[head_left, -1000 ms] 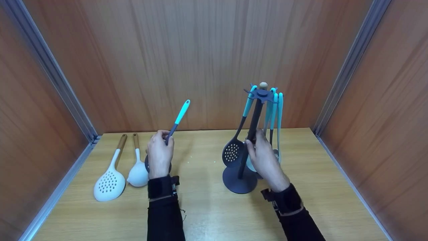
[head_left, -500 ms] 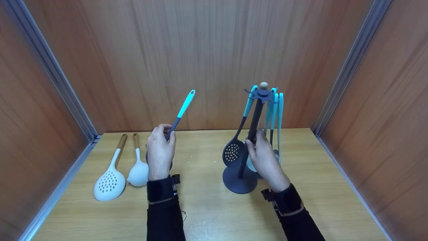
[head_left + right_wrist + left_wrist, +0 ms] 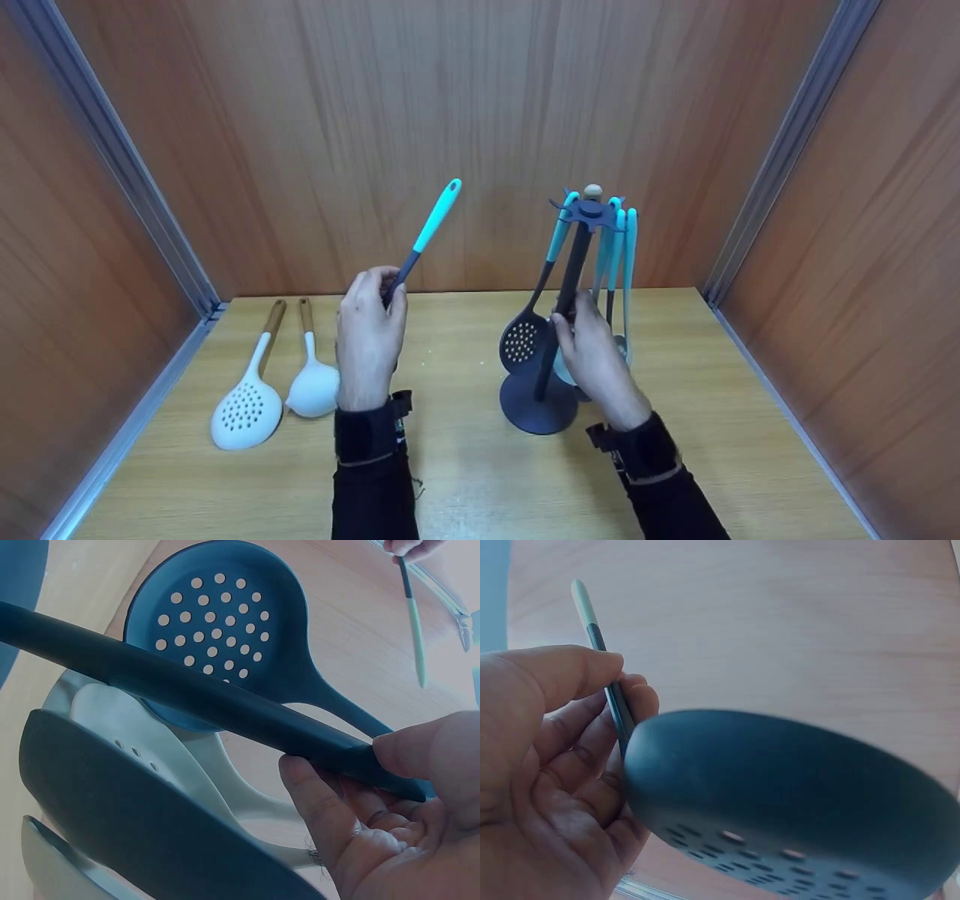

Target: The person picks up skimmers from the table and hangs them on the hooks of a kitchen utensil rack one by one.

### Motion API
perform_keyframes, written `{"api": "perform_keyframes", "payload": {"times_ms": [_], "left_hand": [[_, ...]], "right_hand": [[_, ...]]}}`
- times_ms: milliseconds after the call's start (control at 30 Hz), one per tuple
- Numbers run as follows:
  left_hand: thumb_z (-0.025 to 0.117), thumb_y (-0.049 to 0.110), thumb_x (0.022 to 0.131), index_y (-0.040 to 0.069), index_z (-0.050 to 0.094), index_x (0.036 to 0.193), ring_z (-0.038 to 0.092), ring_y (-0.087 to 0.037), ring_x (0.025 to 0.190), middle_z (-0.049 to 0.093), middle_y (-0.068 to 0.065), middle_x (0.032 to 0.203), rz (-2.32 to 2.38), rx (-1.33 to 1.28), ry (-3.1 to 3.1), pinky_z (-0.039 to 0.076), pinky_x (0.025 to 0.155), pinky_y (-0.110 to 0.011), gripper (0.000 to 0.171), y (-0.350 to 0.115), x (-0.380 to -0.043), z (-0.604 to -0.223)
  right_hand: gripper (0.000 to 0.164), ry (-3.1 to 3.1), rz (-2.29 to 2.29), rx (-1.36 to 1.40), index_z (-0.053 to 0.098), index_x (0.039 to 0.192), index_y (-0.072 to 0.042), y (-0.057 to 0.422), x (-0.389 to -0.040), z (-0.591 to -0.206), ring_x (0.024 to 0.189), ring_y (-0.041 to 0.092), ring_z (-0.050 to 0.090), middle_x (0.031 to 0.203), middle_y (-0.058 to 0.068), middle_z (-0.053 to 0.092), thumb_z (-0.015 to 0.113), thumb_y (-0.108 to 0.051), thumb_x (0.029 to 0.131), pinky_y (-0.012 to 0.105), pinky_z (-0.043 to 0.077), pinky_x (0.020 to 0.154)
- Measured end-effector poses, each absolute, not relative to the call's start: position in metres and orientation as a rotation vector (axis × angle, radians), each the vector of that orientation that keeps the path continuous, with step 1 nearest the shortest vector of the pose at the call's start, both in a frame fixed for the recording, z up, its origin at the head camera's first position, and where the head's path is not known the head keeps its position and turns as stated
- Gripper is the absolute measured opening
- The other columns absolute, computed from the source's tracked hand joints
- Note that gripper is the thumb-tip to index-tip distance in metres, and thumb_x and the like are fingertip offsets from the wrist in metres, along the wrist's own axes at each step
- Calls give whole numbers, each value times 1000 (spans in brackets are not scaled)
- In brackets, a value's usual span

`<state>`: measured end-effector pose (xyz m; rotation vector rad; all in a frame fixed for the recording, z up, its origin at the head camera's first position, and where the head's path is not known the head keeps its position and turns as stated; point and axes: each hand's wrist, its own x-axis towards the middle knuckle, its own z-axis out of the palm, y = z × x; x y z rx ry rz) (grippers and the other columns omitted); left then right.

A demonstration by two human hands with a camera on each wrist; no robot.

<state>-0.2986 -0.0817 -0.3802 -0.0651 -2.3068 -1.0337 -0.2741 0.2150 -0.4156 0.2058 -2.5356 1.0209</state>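
Observation:
My left hand [image 3: 369, 337] pinches the dark shaft of a skimmer [image 3: 437, 216] between thumb and fingers, its turquoise handle pointing up and to the right. The skimmer's deep, perforated dark head [image 3: 780, 780] fills the lower right of the left wrist view; in the head view my hand hides it. With my right hand [image 3: 596, 360] I grip the black pole of a utensil stand [image 3: 574, 262], thumb on one side and fingers on the other. From its hooked top hang another dark skimmer [image 3: 523, 343], on the left, and several turquoise-handled utensils on the right, partly behind my hand.
A white slotted turner [image 3: 246, 415] and a white ladle [image 3: 313, 390], both with wooden handles, lie at the table's left. The stand's round black base [image 3: 538, 409] rests on the wooden table [image 3: 465, 480]. Wooden panels [image 3: 480, 135] enclose the back and both sides.
My left hand has moved up and slightly right, carrying the skimmer, whose handle now reaches higher and leans further right. My right hand stays on the stand's pole.

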Motion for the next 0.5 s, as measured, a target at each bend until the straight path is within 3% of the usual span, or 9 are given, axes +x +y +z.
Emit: {"api": "perform_keyframes", "payload": {"times_ms": [233,500], "left_hand": [[68,18,104,14,69,128,74,-24,110,71,-5,119,-1026,-141,-2294,64,94,-42,24,-69,-294,-375],[67,19,105,16,69,127,74,-20,107,71,-3,118,-1017,-213,-2276,64,89,-40,23,-60,-289,-374]], "right_hand": [[25,-2521,1035,216,48,133,-6,216,-275,-417,114,32,73,123,16,65,51,-21,112,46,65,89],[31,-2456,915,271,50,135,2,215,-274,-420,103,31,73,120,20,66,52,-19,112,43,64,81]]}}
